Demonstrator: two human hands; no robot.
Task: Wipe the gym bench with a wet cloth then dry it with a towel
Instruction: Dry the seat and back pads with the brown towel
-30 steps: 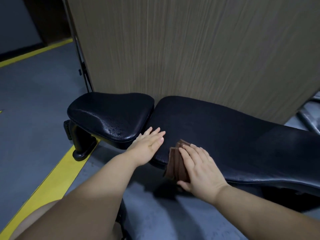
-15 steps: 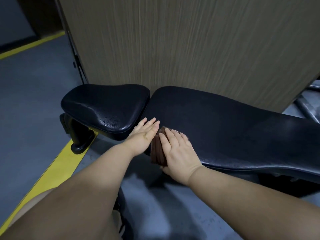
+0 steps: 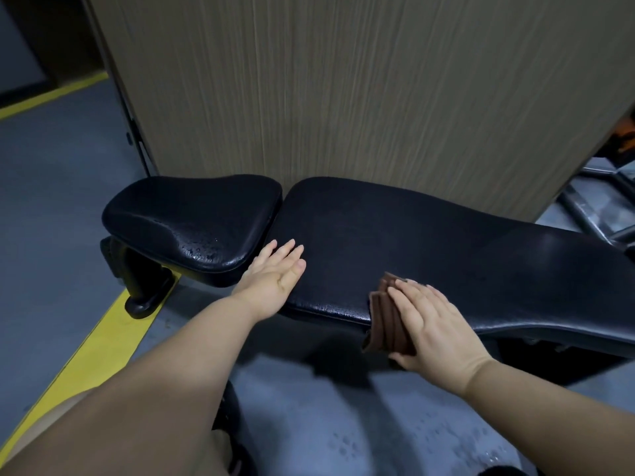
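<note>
The black padded gym bench (image 3: 464,255) runs from centre to right, with a separate seat pad (image 3: 192,218) at its left end carrying water droplets near its front edge. My left hand (image 3: 275,276) lies flat with straight fingers on the left end of the long pad. My right hand (image 3: 429,321) presses a folded brown cloth (image 3: 385,317) against the near edge of the pad, fingers straight; the thumb lies under the cloth's lower end. Most of the cloth is hidden beneath that hand.
A tall wood-grain panel (image 3: 343,97) stands directly behind the bench. The grey floor has a yellow line (image 3: 89,352) at the left, beside the bench's black foot (image 3: 144,297). Metal frame bars (image 3: 591,201) lie at the far right. Wet spots mark the floor (image 3: 378,434) below.
My right hand has slid the brown cloth rightward along the near edge of the long pad, away from my left hand, which stays flat at the pad's left end.
</note>
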